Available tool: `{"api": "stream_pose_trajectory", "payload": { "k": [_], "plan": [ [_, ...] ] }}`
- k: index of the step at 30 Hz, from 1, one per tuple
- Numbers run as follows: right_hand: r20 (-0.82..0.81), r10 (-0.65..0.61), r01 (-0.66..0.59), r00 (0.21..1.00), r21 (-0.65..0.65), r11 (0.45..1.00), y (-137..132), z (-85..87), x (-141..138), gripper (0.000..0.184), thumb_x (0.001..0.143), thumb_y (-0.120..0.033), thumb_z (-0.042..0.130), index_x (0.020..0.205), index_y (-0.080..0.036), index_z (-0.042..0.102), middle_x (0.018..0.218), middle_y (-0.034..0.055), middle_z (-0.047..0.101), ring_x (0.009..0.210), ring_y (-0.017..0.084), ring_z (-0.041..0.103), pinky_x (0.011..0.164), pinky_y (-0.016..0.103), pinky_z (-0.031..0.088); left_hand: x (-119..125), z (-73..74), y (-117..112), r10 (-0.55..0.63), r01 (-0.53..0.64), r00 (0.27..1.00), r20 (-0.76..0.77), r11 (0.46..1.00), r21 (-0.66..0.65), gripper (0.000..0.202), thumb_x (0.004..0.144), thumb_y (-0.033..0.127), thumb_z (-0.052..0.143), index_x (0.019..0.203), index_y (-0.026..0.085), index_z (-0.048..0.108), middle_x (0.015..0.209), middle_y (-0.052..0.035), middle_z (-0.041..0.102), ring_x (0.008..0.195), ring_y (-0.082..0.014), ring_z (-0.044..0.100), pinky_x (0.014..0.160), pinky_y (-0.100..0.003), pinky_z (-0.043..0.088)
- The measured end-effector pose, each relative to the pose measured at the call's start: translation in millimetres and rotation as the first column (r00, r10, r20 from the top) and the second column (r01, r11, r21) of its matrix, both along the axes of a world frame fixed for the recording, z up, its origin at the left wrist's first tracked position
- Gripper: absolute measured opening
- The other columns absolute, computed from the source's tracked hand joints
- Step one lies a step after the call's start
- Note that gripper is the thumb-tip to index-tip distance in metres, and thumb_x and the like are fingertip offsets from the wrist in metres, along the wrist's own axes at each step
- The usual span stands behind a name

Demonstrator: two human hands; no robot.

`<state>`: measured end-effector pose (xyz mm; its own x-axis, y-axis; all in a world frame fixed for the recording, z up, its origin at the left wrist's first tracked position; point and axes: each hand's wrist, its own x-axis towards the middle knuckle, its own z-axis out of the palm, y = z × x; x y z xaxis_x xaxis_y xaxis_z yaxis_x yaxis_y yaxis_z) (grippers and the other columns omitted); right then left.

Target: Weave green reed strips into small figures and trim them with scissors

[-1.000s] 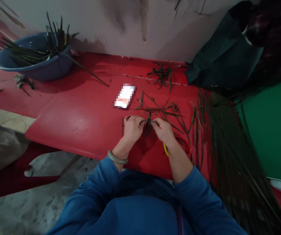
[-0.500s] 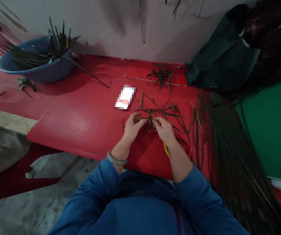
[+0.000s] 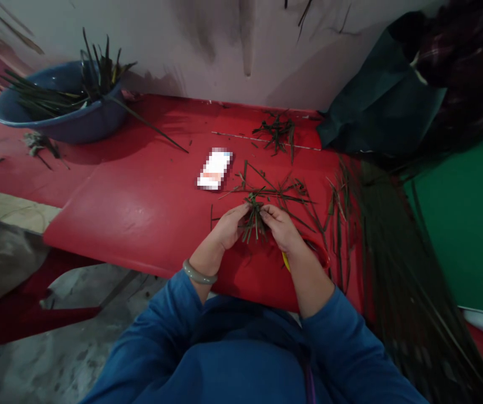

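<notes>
Between my hands is a small woven leaf piece (image 3: 255, 216), dark green, with several strip ends fanning down toward me. My left hand (image 3: 232, 223) pinches it from the left, thumb and fingers closed near its knotted top. From the right, the closed fingertips of my right hand (image 3: 281, 225) grip its other side. Scissors with a red and yellow handle (image 3: 323, 255) lie on the table, partly hidden beneath my right forearm. Loose leaf strips (image 3: 296, 196) are scattered just beyond my hands.
A phone (image 3: 215, 169) with a lit, blurred screen lies on the red table (image 3: 140, 196). At the back left stands a blue basin (image 3: 94, 126) of long leaves. A heap of leaf pieces (image 3: 277, 132) sits near the wall. Long leaves (image 3: 410, 269) spread along the right.
The leaf piece has turned, so its strip ends now fan down toward me. My left fingers have shifted in, from a strip at the side to the knotted part.
</notes>
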<state>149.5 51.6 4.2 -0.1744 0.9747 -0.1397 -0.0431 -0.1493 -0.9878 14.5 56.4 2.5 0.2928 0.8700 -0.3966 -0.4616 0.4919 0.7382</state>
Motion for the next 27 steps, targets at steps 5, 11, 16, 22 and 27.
{"api": "stream_pose_trajectory", "payload": {
  "k": [5, 11, 16, 22, 27],
  "plan": [
    [0.024, 0.032, -0.033, 0.999, 0.066, 0.997, 0.8, -2.9, -2.2, 0.023, 0.071, -0.043, 0.051, 0.077, -0.020, 0.054, 0.071, -0.0009, 0.058, 0.066, 0.013, 0.053, 0.065, 0.027, 0.045, 0.9, 3.1, -0.9, 0.007, -0.010, 0.999, 0.054, 0.999, 0.049, 0.023, 0.064, 0.030, 0.067, 0.082, 0.016, 0.066, 0.079, -0.0038, 0.066, 0.071, -0.0122, 0.059, 0.070, -0.027, 0.046],
    [0.288, -0.136, 0.047, 0.948, 0.297, 0.954, 1.1, -2.6, 5.4, 0.019, 0.074, -0.037, 0.053, 0.081, -0.019, 0.057, 0.083, 0.0032, 0.060, 0.078, 0.015, 0.056, 0.074, 0.031, 0.046, 1.3, 5.1, 1.9, 0.146, -0.143, 0.989, -0.019, 0.982, 0.128, 0.020, 0.058, 0.027, 0.072, 0.072, 0.016, 0.065, 0.071, 0.0009, 0.063, 0.067, -0.0076, 0.056, 0.071, -0.023, 0.043],
    [0.278, -0.183, 0.074, 0.943, 0.361, 0.930, -1.1, -0.7, 6.0, 0.019, 0.076, -0.037, 0.053, 0.081, -0.020, 0.058, 0.082, 0.0037, 0.061, 0.078, 0.016, 0.057, 0.075, 0.031, 0.046, 2.8, 3.3, 0.9, 0.106, -0.091, 0.991, -0.086, 0.983, 0.161, 0.022, 0.057, 0.028, 0.072, 0.073, 0.016, 0.064, 0.073, 0.0004, 0.064, 0.068, -0.0082, 0.055, 0.073, -0.024, 0.043],
    [0.261, -0.164, 0.085, 0.951, 0.289, 0.954, 0.1, -2.3, 5.0, 0.019, 0.076, -0.037, 0.052, 0.081, -0.019, 0.058, 0.076, 0.0014, 0.062, 0.071, 0.014, 0.056, 0.070, 0.028, 0.045, 3.9, 3.9, -0.4, 0.085, -0.072, 0.993, -0.086, 0.987, 0.147, 0.023, 0.056, 0.026, 0.073, 0.075, 0.016, 0.066, 0.074, 0.0010, 0.065, 0.068, -0.0077, 0.056, 0.075, -0.024, 0.042],
    [0.239, -0.194, 0.127, 0.951, 0.272, 0.954, 1.0, -2.9, 5.2, 0.019, 0.076, -0.036, 0.050, 0.078, -0.019, 0.058, 0.074, 0.0007, 0.062, 0.070, 0.014, 0.055, 0.069, 0.028, 0.045, 4.9, 4.6, -0.3, 0.078, -0.060, 0.989, -0.123, 0.988, 0.141, 0.024, 0.055, 0.027, 0.073, 0.074, 0.015, 0.066, 0.072, 0.0004, 0.065, 0.067, -0.0086, 0.056, 0.074, -0.025, 0.042]
  ]
}}
